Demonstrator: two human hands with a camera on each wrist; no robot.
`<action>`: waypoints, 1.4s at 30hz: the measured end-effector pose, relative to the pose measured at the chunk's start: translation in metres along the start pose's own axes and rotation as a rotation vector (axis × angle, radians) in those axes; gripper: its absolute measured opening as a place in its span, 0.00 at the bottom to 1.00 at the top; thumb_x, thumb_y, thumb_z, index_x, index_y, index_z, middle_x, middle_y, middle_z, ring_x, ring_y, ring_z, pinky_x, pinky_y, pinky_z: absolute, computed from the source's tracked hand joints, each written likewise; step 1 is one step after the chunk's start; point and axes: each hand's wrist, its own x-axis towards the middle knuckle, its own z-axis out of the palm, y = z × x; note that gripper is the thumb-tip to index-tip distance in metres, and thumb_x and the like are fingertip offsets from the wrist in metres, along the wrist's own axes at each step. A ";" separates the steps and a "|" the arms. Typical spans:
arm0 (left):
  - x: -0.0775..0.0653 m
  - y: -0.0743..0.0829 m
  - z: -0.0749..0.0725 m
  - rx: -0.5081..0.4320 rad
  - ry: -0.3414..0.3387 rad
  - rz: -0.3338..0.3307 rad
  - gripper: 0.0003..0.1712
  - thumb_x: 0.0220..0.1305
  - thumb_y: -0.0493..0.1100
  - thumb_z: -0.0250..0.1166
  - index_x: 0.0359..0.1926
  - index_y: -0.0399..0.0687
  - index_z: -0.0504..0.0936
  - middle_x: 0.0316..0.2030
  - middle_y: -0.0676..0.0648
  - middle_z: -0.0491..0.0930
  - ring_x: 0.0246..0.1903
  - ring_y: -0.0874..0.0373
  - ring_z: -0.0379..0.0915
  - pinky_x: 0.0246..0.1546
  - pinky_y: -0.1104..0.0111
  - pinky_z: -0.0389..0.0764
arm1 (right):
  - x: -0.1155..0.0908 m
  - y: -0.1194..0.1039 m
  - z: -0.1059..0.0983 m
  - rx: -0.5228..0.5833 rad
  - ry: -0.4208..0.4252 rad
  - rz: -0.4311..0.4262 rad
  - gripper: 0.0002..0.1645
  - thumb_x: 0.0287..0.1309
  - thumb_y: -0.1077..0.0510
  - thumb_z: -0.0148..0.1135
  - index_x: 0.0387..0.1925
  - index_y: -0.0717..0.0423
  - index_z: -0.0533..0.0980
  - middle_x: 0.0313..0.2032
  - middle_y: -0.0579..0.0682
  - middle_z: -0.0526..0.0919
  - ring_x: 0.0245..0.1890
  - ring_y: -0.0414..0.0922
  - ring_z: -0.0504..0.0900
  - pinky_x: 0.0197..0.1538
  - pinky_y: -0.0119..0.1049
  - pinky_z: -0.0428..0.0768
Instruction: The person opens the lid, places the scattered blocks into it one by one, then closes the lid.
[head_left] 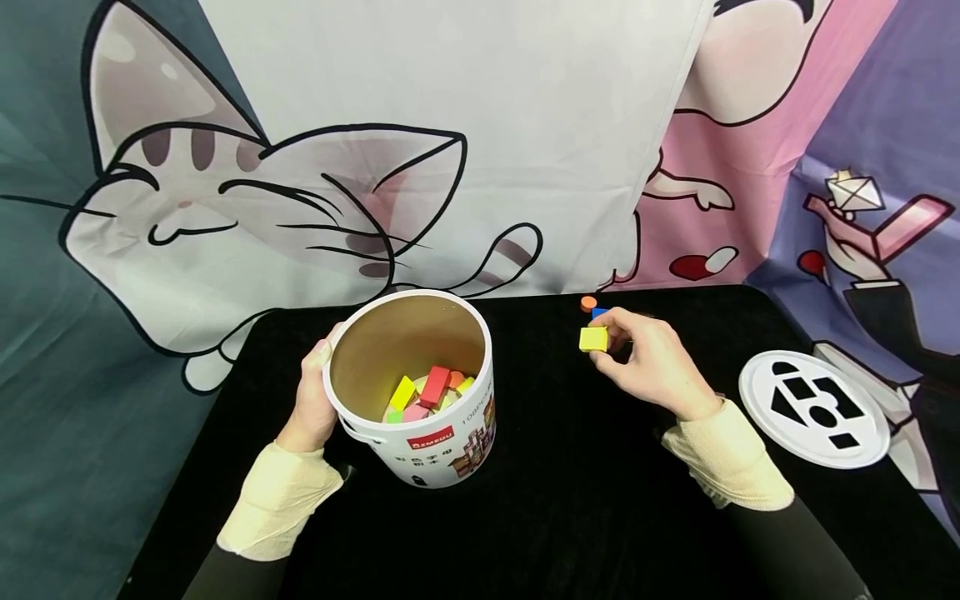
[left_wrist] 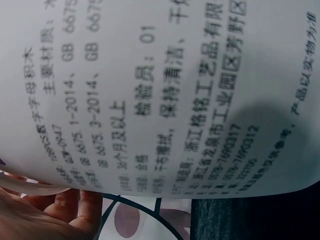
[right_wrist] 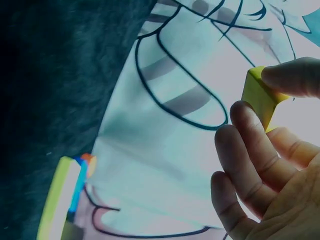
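A white bucket (head_left: 450,450) with a printed label stands tilted toward me, left of the middle. Wooden blocks in red (head_left: 435,387), yellow, green, pink and orange lie at its bottom. My left hand (head_left: 309,408) grips the bucket by its left side near the rim; part of the fingers is hidden behind the wall. In the left wrist view, its fingers (left_wrist: 87,212) curl close to the white handle (left_wrist: 35,187). Over the right half of the table, my right hand (head_left: 660,358) pinches a yellow block (head_left: 593,339) between thumb and fingers.
Beyond the right hand lie an orange round block (head_left: 588,304) and a blue block (head_left: 598,313), with a yellow-green block (right_wrist: 54,200) beside them in the right wrist view. A white lid (head_left: 765,400) with shaped holes lies at the right. Printed cloth hangs behind the black table.
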 end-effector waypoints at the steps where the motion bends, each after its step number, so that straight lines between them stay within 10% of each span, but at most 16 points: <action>1: 0.000 0.000 0.000 0.002 0.003 0.000 0.36 0.75 0.54 0.39 0.62 0.23 0.67 0.56 0.43 0.77 0.57 0.49 0.68 0.61 0.60 0.66 | 0.003 -0.003 0.000 0.004 0.003 -0.010 0.16 0.48 0.54 0.71 0.42 0.43 0.79 0.28 0.36 0.79 0.30 0.36 0.78 0.35 0.35 0.75; 13: 0.000 0.002 0.002 0.013 0.025 -0.004 0.34 0.75 0.53 0.40 0.61 0.25 0.70 0.54 0.46 0.78 0.56 0.51 0.69 0.61 0.61 0.65 | 0.036 -0.056 0.008 0.130 0.013 -0.174 0.16 0.47 0.55 0.70 0.41 0.45 0.80 0.29 0.35 0.79 0.30 0.34 0.78 0.37 0.32 0.76; 22: -0.002 0.003 0.002 -0.011 0.035 -0.023 0.26 0.75 0.52 0.40 0.59 0.45 0.78 0.54 0.50 0.78 0.56 0.54 0.68 0.61 0.63 0.65 | 0.054 -0.094 0.023 0.204 -0.025 -0.269 0.16 0.49 0.55 0.68 0.43 0.46 0.79 0.32 0.35 0.78 0.32 0.32 0.76 0.39 0.31 0.76; 42: 0.001 0.002 0.003 -0.016 0.045 -0.019 0.26 0.75 0.52 0.42 0.56 0.40 0.78 0.51 0.47 0.78 0.54 0.52 0.69 0.60 0.62 0.65 | 0.075 -0.139 0.023 0.190 0.108 -0.404 0.10 0.56 0.55 0.62 0.41 0.49 0.79 0.37 0.37 0.78 0.34 0.33 0.71 0.39 0.29 0.73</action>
